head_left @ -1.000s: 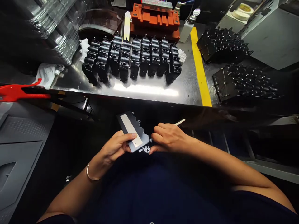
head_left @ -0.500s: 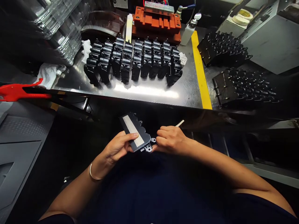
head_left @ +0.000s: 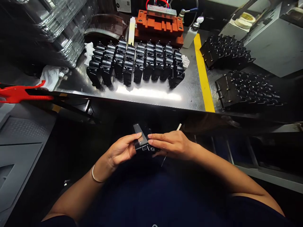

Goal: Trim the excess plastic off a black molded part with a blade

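1. Black moulded part (head_left: 145, 147) with a pale strip (head_left: 141, 138) along its face: it is held up in both hands in front of the near edge of the steel bench (head_left: 151, 102), well apart from it.
2. Left hand (head_left: 121, 148): closed, gripping the part's left side, with the fingertips reaching the strip. A thin bangle (head_left: 96, 176) circles the wrist.
3. Right hand (head_left: 170, 145): closed around a thin pale stick (head_left: 179, 127), whose end pokes out past the knuckles toward the bench, with the fingers pressed against the part's right side.
4. On the bench: tight rows of black parts (head_left: 134, 64) stand between two white cloths (head_left: 89, 53). An orange fixture (head_left: 159, 28) sits at the far side, and a yellow stripe (head_left: 202, 69) runs to the right.
5. Beyond the stripe: two black racks of parts (head_left: 246, 90).
6. Off the bench's left end: a red-handled tool (head_left: 21, 95).
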A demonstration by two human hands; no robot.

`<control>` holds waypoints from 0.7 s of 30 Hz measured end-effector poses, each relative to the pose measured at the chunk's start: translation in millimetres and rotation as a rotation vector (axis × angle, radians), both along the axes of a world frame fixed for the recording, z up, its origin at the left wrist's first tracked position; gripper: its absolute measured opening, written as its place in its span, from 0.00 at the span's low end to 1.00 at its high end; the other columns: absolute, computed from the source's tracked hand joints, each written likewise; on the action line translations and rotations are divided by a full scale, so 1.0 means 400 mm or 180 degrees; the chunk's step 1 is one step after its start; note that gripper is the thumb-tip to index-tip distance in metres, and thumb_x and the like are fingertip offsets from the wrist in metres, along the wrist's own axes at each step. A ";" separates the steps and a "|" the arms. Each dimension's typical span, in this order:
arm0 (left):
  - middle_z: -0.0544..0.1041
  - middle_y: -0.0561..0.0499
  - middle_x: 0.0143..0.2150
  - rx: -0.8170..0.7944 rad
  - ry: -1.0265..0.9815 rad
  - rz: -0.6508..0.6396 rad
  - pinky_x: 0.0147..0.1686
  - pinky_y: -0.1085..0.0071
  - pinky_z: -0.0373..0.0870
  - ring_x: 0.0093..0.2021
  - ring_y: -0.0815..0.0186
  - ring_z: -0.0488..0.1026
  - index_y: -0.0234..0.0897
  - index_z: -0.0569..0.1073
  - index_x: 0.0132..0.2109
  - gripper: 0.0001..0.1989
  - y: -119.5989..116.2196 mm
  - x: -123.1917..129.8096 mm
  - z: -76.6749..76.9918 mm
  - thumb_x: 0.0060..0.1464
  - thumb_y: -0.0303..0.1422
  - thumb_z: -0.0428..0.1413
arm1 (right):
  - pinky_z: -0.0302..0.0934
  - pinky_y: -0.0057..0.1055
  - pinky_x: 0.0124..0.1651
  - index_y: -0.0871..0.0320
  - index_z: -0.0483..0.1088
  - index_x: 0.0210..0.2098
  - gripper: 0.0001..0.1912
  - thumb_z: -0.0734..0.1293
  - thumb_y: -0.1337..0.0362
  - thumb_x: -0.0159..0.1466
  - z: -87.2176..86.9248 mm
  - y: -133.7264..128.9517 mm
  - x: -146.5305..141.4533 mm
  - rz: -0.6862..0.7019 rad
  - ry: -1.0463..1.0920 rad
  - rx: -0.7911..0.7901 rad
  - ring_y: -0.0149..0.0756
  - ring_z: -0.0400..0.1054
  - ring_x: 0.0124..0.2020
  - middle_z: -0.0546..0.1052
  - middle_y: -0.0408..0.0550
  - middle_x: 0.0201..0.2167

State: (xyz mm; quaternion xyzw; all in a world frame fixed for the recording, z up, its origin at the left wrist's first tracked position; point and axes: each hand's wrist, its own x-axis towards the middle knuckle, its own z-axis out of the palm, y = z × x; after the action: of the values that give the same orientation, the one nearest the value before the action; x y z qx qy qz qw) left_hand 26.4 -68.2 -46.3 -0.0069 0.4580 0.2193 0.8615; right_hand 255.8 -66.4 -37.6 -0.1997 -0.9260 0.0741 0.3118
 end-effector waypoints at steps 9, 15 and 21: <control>0.79 0.49 0.34 0.3345 0.2144 -0.0021 0.42 0.76 0.69 0.39 0.67 0.72 0.37 0.80 0.31 0.05 -0.034 0.002 0.005 0.46 0.34 0.65 | 0.71 0.28 0.36 0.60 0.71 0.47 0.24 0.72 0.52 0.57 -0.020 -0.009 -0.038 -0.1082 0.1038 -0.1338 0.36 0.76 0.33 0.80 0.53 0.37; 0.75 0.52 0.26 0.2749 0.1722 -0.0154 0.26 0.79 0.64 0.25 0.72 0.68 0.33 0.78 0.32 0.16 -0.014 -0.011 -0.030 0.43 0.42 0.66 | 0.67 0.26 0.34 0.61 0.73 0.44 0.16 0.61 0.56 0.68 -0.009 -0.023 -0.023 -0.0785 0.0807 -0.2324 0.30 0.72 0.30 0.77 0.48 0.30; 0.79 0.49 0.30 0.2931 0.1355 -0.0730 0.30 0.79 0.67 0.29 0.71 0.72 0.34 0.80 0.33 0.10 -0.014 -0.016 -0.003 0.47 0.37 0.64 | 0.67 0.27 0.43 0.60 0.71 0.49 0.14 0.59 0.62 0.69 0.006 -0.036 -0.026 -0.0985 0.0366 -0.2562 0.31 0.73 0.40 0.78 0.50 0.40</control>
State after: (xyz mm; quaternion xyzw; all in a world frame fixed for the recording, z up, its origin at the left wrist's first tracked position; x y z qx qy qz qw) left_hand 19.9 -74.0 -47.6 0.4678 0.4769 0.2988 0.6815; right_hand 245.3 -80.7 -35.1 -0.4373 -0.7636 0.3926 0.2675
